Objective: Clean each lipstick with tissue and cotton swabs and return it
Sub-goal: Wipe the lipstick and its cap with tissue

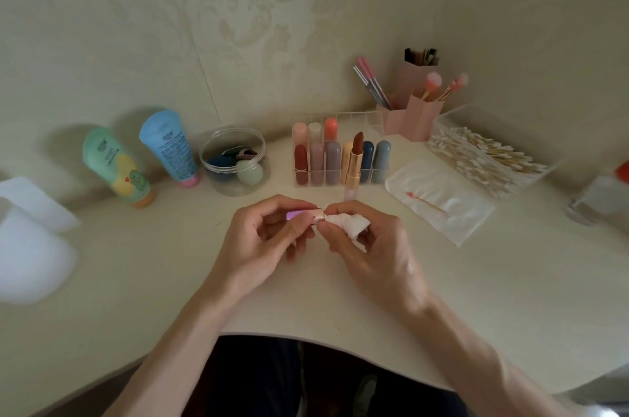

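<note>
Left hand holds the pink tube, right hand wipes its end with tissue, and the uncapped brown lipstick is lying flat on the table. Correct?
Not quite. The head view shows the uncapped brown lipstick standing upright before the clear organizer. The rest holds: left hand grips the pink tube, right hand presses tissue to its end.

Bare table along near edge; far edge lined with green tube, blue tube, jar, lipstick rack, swab box; uncapped lipstick upright just before rack
</note>
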Motion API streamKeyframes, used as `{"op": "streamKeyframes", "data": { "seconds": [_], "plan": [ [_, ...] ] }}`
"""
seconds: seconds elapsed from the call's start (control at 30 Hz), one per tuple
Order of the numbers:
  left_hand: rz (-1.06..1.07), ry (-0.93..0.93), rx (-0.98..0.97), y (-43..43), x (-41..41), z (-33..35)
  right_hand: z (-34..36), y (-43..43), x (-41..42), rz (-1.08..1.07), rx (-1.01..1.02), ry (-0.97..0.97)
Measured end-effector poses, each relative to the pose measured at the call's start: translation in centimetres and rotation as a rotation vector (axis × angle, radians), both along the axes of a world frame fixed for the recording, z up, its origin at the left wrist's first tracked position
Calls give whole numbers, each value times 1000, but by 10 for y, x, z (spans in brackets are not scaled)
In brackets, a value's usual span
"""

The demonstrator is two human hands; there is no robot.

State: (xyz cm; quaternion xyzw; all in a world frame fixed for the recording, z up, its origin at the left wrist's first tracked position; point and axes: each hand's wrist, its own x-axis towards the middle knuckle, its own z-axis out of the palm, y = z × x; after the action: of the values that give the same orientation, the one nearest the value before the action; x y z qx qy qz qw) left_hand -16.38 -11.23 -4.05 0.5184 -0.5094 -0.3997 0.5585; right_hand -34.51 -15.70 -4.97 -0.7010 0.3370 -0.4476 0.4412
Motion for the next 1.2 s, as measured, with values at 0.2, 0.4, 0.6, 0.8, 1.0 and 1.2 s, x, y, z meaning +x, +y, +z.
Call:
{"op": "streamKeyframes", "data": {
  "seconds": [0.2, 0.4, 0.6, 0.8, 1.0, 1.2],
  "plan": [
    [-19, -45, -57, 2, 0, 0, 3, 2, -1, 9, -22, -8],
    [3, 44, 22, 1, 0, 0, 0, 1, -1, -15, -23, 20],
    [59, -55, -127, 2, 0, -2, 5, -1, -1, 94, 146, -168],
    [4, -90, -113, 4, -2, -2, 2, -2, -3, 65, 145, -136],
    [-37, 15, 78, 1, 2, 4, 1, -1, -2, 33, 85, -106],
    [-11, -23, -2, 2, 4, -3, 6, -4, -7, 150, 186, -73]
  ]
}}
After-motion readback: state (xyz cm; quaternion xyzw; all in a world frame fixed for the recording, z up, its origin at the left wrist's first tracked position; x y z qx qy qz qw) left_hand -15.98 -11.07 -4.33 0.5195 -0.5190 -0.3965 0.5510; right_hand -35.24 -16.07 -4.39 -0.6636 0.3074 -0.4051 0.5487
